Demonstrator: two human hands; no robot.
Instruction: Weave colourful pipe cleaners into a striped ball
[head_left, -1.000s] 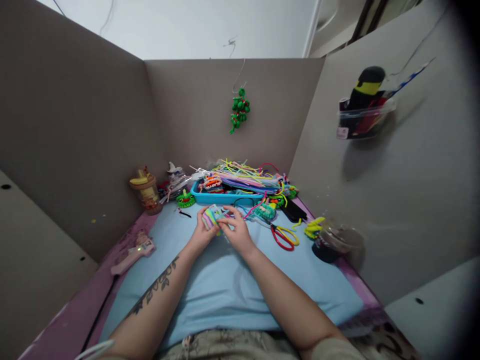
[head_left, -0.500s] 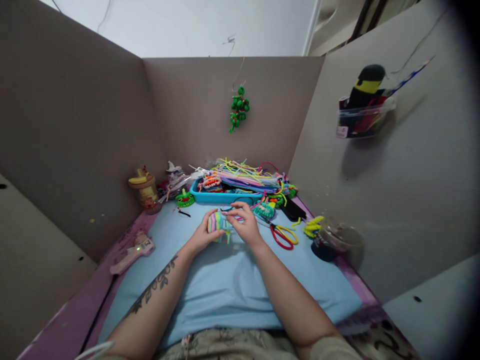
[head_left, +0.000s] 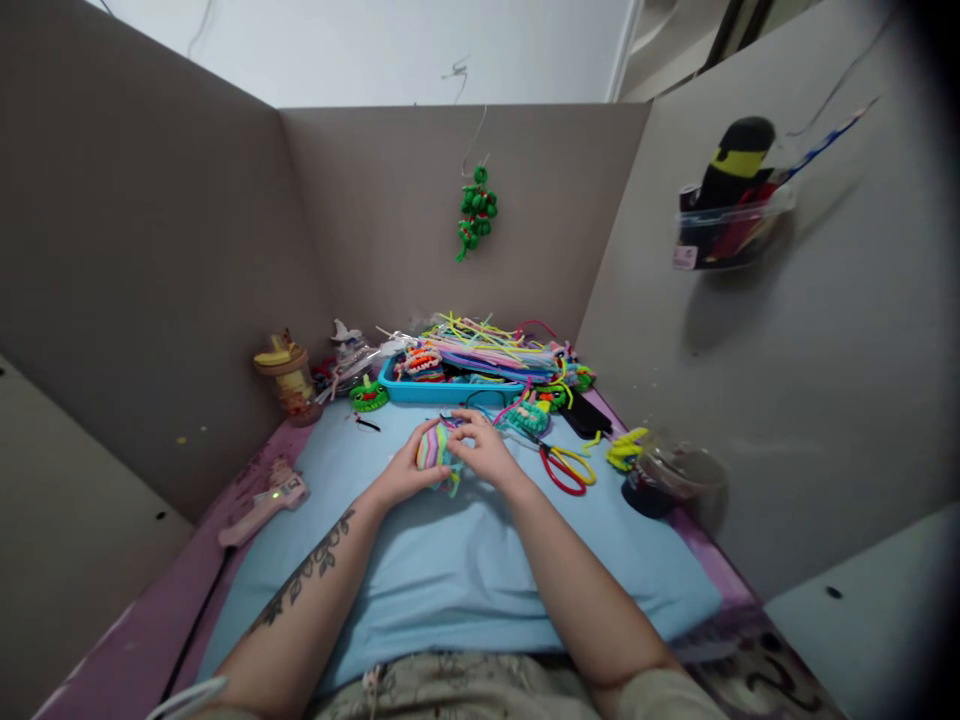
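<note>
Striped piece [head_left: 432, 450] clasped in curled left hand [head_left: 405, 472]; right hand [head_left: 486, 455] half-closed beside it, grip unclear; overpulling could distort it.

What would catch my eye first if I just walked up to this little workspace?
Probably the heap of bright strands at the blue tray, beyond the light-blue cloth. Next, perhaps, the pastel-striped piece above the cloth, held in the left hand with the right hand close at its side. Higher up, the green ornament stands out, hanging in front of the grey back panel.
</note>
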